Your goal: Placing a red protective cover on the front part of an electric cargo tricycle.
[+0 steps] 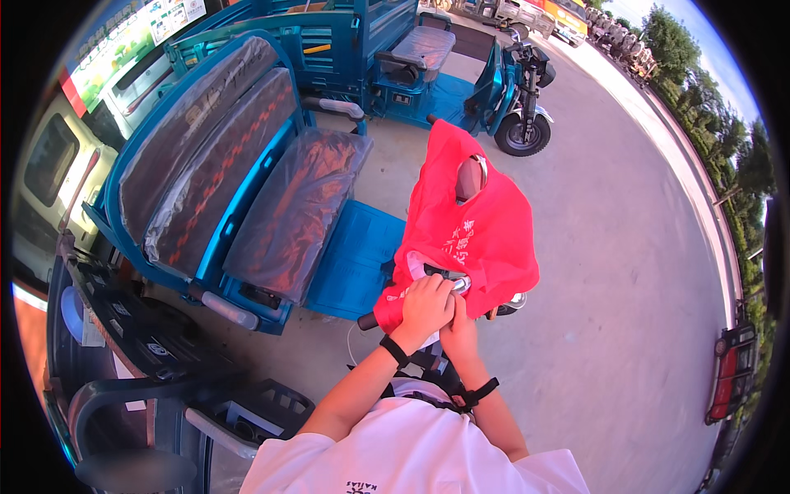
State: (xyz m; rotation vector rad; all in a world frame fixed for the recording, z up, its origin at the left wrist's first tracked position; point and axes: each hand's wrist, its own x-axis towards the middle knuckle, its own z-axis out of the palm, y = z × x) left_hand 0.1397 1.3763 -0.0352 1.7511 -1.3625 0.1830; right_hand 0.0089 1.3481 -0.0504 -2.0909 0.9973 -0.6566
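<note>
A red cloth cover [494,241] with white writing is draped over the front end and handlebar of a blue cargo tricycle with a padded bench seat [302,210] in plastic film. My left hand [429,301] lies at the near edge of the cover, beside a chrome part [461,284] that shows under it. Touching it from the right is my right hand [458,330], its fingers bent at the same spot. What the fingers of either hand hold is hidden. A black handlebar grip [368,322] sticks out at the cover's lower left, and an oval opening in the cloth shows a mirror [470,178].
Another blue cargo tricycle [426,99] stands beyond, its front wheel [522,133] turned towards the pavement. A dark vehicle with a grey-wrapped armrest [222,432] is close at lower left. A red vehicle [732,373] stands far right, near a hedge.
</note>
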